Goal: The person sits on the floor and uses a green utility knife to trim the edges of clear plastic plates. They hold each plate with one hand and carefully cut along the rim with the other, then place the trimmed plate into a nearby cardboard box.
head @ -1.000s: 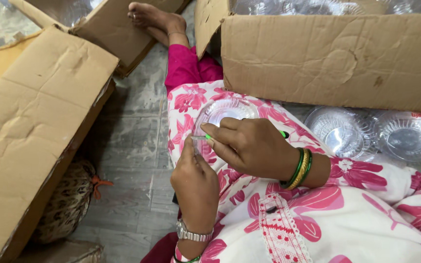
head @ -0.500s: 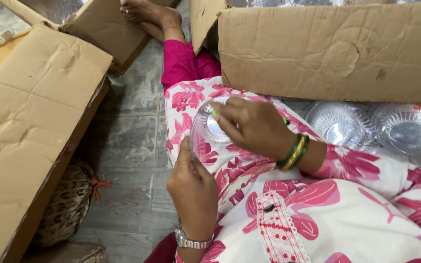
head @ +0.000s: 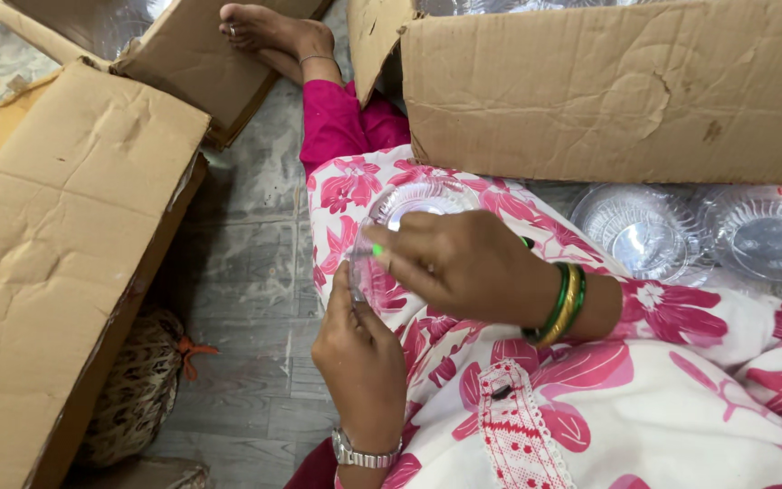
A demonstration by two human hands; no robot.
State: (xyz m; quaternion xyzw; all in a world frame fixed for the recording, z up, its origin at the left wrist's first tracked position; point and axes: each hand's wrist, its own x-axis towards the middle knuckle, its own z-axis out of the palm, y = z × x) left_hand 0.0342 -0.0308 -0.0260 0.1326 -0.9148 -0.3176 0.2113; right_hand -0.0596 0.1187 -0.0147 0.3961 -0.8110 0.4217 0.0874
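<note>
Holding steady, both hands still grip the clear bowl point(head: 409, 217).

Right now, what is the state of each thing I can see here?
Clear plastic plate: held over the lap, both hands on it.
Left hand: gripping the plate's near edge.
Right hand: fingers resting on the plate.
Stacked clear plates: lying on the floor.
Cardboard box: open.
</note>
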